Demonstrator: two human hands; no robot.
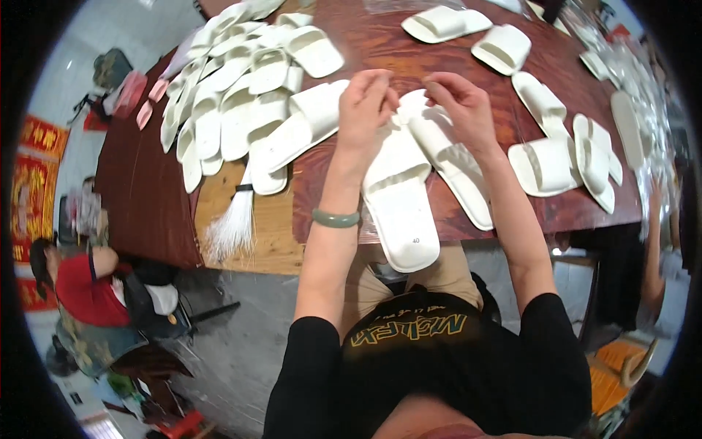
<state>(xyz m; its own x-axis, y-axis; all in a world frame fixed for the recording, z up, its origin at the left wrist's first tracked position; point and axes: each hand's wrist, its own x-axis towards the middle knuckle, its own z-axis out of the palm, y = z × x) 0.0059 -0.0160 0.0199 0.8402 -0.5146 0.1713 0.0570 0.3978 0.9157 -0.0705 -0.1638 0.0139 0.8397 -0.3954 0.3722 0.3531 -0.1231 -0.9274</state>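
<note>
— White slippers: how far along?

— Two slippers (409,175) lie before me at the table's (146,190) near edge. Beyond them to the left a big pile (241,88) is stacked; loose ones (556,146) wait on the right.

— Your grip?

— My left hand (365,110) and right hand (461,106) pinch shut on the pair's far ends.

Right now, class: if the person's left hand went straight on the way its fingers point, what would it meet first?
The left hand points up the table, away from the person. Beyond the slipper pair it grips, the first thing is probably bare red-brown table; depth is unclear.
</note>
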